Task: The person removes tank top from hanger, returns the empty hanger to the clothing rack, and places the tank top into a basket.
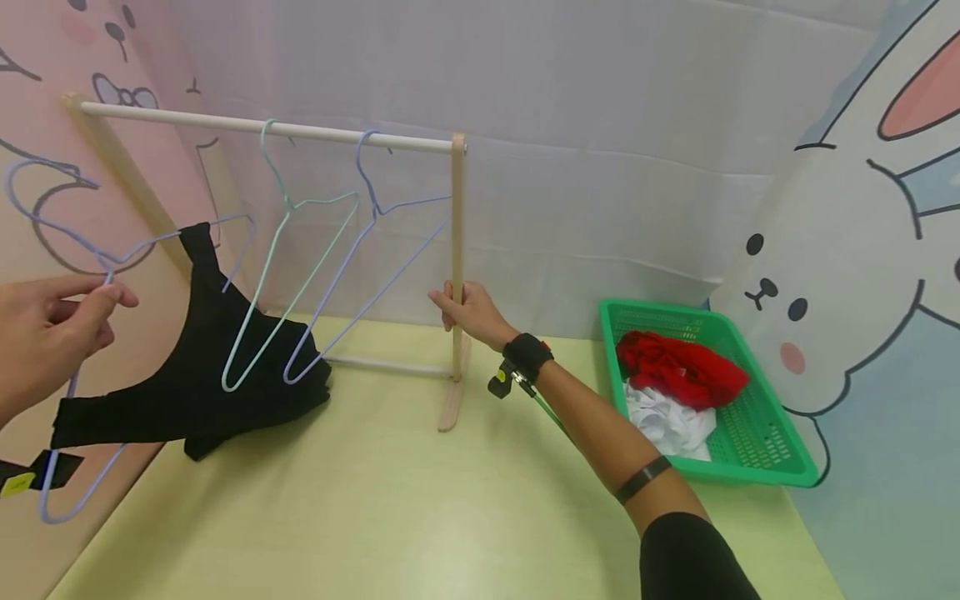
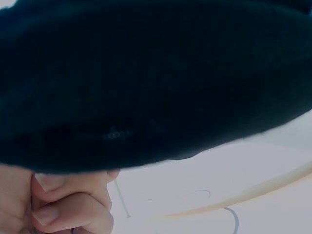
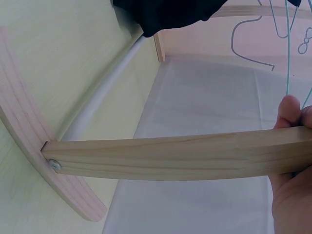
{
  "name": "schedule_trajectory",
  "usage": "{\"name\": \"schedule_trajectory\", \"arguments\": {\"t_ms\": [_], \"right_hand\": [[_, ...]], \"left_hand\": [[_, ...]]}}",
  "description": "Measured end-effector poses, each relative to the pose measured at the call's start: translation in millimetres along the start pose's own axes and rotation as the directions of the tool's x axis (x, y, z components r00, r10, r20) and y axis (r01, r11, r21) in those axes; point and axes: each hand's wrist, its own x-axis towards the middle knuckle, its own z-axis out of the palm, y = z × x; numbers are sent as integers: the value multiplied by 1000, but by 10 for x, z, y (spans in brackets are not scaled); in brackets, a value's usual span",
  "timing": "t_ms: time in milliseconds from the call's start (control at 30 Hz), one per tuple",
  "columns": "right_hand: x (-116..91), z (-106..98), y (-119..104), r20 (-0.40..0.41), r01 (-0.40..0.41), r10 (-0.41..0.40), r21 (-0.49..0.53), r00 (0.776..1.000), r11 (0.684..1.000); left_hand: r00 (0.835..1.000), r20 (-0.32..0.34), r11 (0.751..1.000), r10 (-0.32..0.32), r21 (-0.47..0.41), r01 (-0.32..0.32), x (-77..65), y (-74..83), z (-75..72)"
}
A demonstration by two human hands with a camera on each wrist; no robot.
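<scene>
At the left of the head view, my left hand (image 1: pixel 52 333) pinches a lavender hanger (image 1: pixel 67 231) just below its hook. A black sleeveless top (image 1: pixel 198 379) hangs from that hanger, its lower part reaching the table. The hanger's hook is off the rail. Black cloth (image 2: pixel 156 83) covers most of the left wrist view, above my curled fingers (image 2: pixel 73 204). My right hand (image 1: pixel 480 315) grips the near upright post (image 1: pixel 457 225) of a small clothes rack. In the right wrist view, fingers and thumb wrap that wooden post (image 3: pixel 161 158).
A mint hanger (image 1: pixel 257 287) and another lavender hanger (image 1: pixel 330 292) hang bare on the white rail (image 1: pixel 202 122). On the right stands a green basket (image 1: pixel 780 417) with red cloth (image 1: pixel 678 367) and white cloth (image 1: pixel 667 421). A white curtain (image 1: pixel 570 167) closes off the back.
</scene>
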Motion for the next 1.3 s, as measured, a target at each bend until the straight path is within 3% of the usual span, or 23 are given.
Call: {"name": "schedule_trajectory", "arguments": {"t_ms": [133, 533, 1067, 1300], "right_hand": [[4, -9, 10, -5, 3, -3, 0, 1000, 1000], [-16, -44, 4, -14, -3, 3, -3, 1000, 1000], [-11, 9, -4, -12, 1, -1, 10, 1000, 1000], [-38, 3, 35, -5, -6, 6, -5, 1000, 1000]], "left_hand": [[1000, 6, 999, 13, -48, -13, -91, 24, -11], [1000, 19, 999, 2, -35, -1, -342, 42, 5], [999, 33, 998, 3, -58, -1, -532, -163, 14], [998, 56, 999, -37, 14, 37, -597, -124, 58]]}}
